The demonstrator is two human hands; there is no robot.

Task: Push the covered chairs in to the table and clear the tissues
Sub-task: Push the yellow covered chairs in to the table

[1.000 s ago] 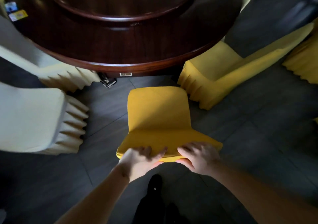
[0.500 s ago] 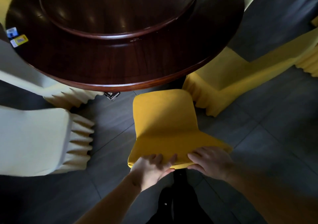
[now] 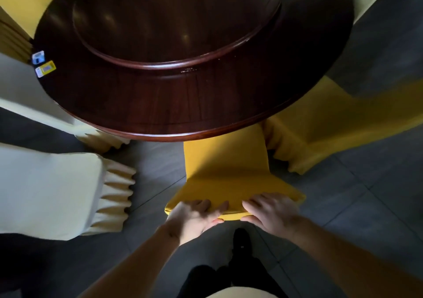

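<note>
A chair in a yellow cover stands in front of me, its seat front tucked under the edge of the round dark wooden table. My left hand grips the top of the chair's backrest on its left part. My right hand holds the same backrest top on its right part, fingers spread over the fabric. Two small tissue packets, one blue-white and one yellow, lie at the table's left rim.
A cream-covered chair stands at my left, another cream one behind it under the table edge. A yellow-covered chair sits at the right. A raised turntable fills the table's middle. My dark shoe is on the grey tiled floor.
The yellow chair has slid forward with both hands on its backrest; its seat front now lies under the table edge. I have stepped closer to the table.
</note>
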